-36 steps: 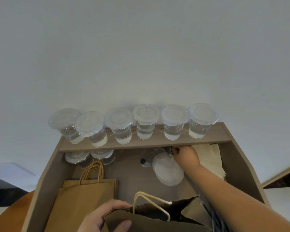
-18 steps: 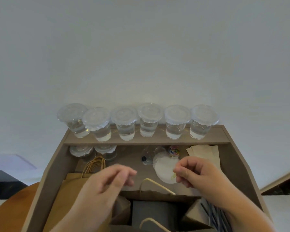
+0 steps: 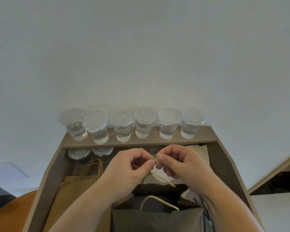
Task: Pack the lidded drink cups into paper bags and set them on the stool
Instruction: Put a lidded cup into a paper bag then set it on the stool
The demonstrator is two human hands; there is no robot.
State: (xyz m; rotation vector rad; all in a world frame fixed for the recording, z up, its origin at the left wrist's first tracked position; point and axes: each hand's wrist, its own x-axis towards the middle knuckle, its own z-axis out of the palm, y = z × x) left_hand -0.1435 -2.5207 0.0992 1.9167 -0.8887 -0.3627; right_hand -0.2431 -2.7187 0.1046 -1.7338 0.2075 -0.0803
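Clear lidded drink cups [image 3: 143,123] are ranged beyond the hands; a small greenish item [image 3: 156,160], just fetched, is pinched by left hand [image 3: 132,166] and right hand [image 3: 179,162] above the brown paper bag [image 3: 157,218]; closing likely begun

6 clear cups [image 3: 143,126] w/ flat lids, part-filled w/ clear liquid, upright in a row on top shelf [image 3: 206,133]. 2 more cups [image 3: 79,154] under shelf, far left. Brown bag [image 3: 157,218] open & upright, front ctr; its far handle [image 3: 162,179] pinched by L hand [image 3: 131,166] & R hand [image 3: 177,163]. Flat bags [image 3: 77,186] lie to its left.
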